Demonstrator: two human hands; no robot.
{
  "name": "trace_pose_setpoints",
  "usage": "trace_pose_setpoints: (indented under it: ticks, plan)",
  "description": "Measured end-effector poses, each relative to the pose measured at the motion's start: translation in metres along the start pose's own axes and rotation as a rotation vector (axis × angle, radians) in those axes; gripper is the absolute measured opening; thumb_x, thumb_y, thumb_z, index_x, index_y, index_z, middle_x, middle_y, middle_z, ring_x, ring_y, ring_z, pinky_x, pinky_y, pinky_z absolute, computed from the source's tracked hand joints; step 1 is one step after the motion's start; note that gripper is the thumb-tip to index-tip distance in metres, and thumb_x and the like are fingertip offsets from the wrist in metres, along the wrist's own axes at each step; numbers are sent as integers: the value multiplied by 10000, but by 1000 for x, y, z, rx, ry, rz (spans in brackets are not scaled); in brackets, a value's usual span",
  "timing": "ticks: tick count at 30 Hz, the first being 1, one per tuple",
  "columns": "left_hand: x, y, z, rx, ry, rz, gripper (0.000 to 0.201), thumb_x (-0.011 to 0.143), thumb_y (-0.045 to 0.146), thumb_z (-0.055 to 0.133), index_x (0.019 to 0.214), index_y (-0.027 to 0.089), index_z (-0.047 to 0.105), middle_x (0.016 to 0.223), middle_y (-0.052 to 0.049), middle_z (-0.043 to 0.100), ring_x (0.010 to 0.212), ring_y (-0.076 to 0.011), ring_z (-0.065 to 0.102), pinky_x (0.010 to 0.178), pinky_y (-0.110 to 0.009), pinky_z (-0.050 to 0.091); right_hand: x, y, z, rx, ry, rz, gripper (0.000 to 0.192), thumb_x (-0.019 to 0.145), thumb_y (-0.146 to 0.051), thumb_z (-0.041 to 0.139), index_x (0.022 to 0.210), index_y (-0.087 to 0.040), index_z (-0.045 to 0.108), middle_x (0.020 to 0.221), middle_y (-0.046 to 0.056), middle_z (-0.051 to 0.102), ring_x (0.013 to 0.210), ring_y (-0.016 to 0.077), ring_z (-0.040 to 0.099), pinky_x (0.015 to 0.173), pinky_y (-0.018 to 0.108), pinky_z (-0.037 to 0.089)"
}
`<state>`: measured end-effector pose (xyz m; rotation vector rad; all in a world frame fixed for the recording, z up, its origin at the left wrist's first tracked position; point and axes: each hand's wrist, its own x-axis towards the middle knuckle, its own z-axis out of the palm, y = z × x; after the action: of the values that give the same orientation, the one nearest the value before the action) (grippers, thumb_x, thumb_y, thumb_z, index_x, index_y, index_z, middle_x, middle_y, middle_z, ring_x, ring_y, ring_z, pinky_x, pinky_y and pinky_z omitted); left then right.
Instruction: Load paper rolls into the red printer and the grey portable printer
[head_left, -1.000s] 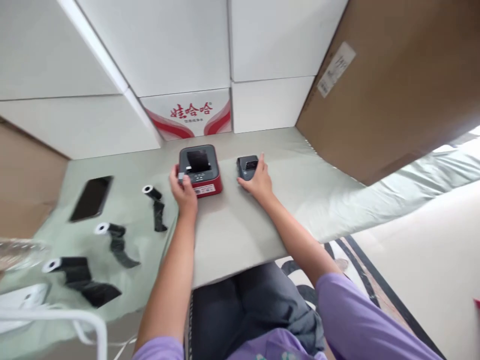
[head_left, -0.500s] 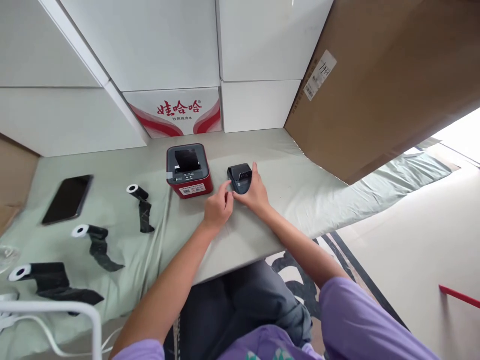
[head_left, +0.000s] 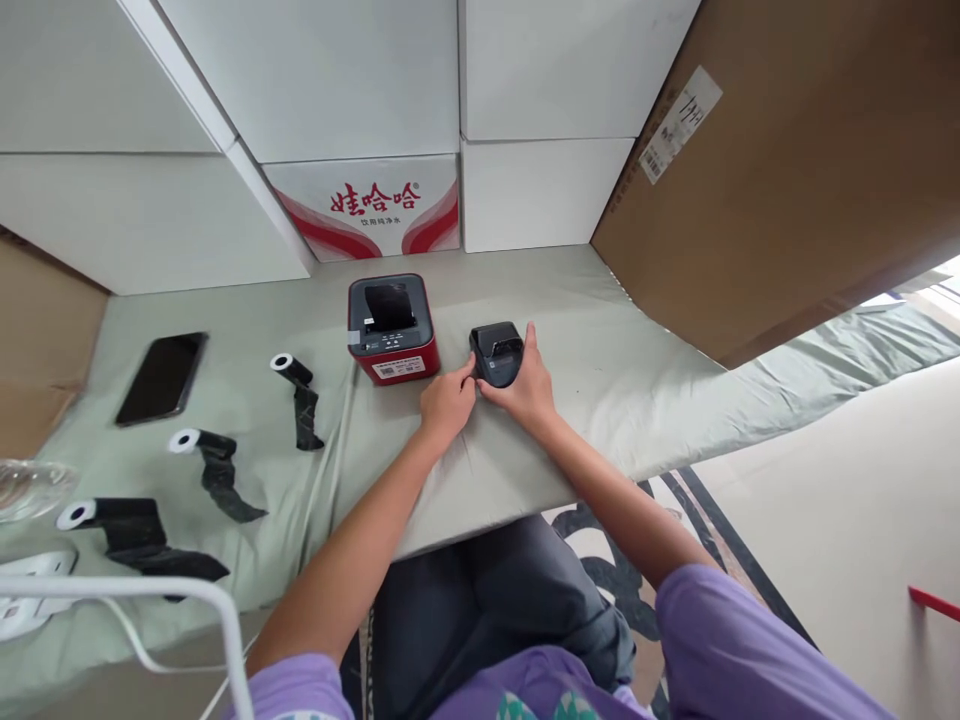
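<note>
Right fingers: your right hand [head_left: 527,385] curls around the small black device [head_left: 496,353], one finger laid up its right side, thumb at its near edge, so it is held.
Left fingers: your left hand [head_left: 448,400] sits loosely bunched, narrow, with a fingertip touching the device's left near corner (gripped or only touched, you cannot tell).
Small black device: a rounded, matte plastic block, centre of the frame, resting on the table.
Red printer [head_left: 392,327]: boxy, glossy red shell with a dark grey top, just left of the device and apart from your hands.
Table cover [head_left: 600,370]: pale green cloth, smooth near you, creased toward the right.
Black rolls [head_left: 212,456]: three on white cores, their dull ribbon tails unrolled, at the left and lower left.
Phone [head_left: 163,377]: flat, dark glass slab, far left.
Boxes [head_left: 360,80]: white cardboard stacked along the top.
Brown carton [head_left: 810,160]: plain cardboard, upper right.
</note>
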<state>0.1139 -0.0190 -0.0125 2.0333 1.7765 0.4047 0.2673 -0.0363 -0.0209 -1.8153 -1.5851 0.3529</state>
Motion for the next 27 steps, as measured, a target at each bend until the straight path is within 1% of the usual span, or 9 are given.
trace_pose_setpoints:
  ticks: [7,9,12,15,18,20,22,24,27]
  plan:
    - [10,4,-7,-71,-42,-54,457,968,271,482,1371,359,680,1173,-94,788,1078,-297,723,842,-353,506,3,0,1,-47,-7,-1,1236,700,-457,797,1649,-105,87,1441,271,539,1348,419,543,1047,510,507]
    - [9,2,-5,-88,-22,-48,466,966,256,487,1379,367,672,1156,-92,793,1067,-295,726,857,-356,506,2,0,3,-27,11,4,1218,697,-451,799,1638,-83,118,1477,281,505,1381,416,516,1069,507,500]
    - [5,-2,0,-147,60,-39,488,968,232,478,1410,350,650,1143,-93,796,1058,-281,724,868,-344,503,0,4,6,48,45,-31,1165,708,-470,794,1617,-80,178,1518,277,473,1411,387,494,1113,489,481]
    - [2,-5,3,-266,141,-18,485,981,226,461,1421,302,649,1109,-91,803,991,-244,726,846,-311,498,0,11,7,175,135,-56,930,790,-536,712,1531,-100,358,1466,252,541,1372,351,537,1147,498,453]
    - [2,-8,4,-363,181,3,479,983,218,459,1418,266,653,1003,-79,812,856,-204,711,791,-282,489,3,14,2,275,229,-45,620,899,-593,554,1317,-135,582,1414,232,596,1350,329,562,1144,503,452]
    - [2,-9,4,-394,194,4,482,981,212,462,1424,251,647,928,-71,808,790,-188,690,755,-270,480,7,12,-4,349,247,-56,535,937,-615,484,1176,-171,661,1390,204,631,1333,309,581,1140,488,456]
    - [3,-10,4,-410,205,10,485,978,209,464,1425,245,646,877,-64,798,749,-180,671,732,-266,472,13,6,-11,432,215,-78,503,959,-613,450,1118,-199,687,1297,163,700,1265,282,626,1129,468,463]
    - [4,-11,5,-423,208,16,482,971,205,466,1411,248,661,854,-59,790,723,-175,658,723,-264,468,19,0,-18,509,174,-63,486,965,-603,447,1138,-212,679,1209,133,741,1203,268,658,1106,453,475]
    - [5,-12,6,-445,215,15,484,962,195,465,1395,247,677,817,-52,776,691,-169,639,707,-261,462,28,-6,-29,626,149,76,475,945,-607,474,1156,-216,639,1239,128,713,1153,276,686,1059,455,505]
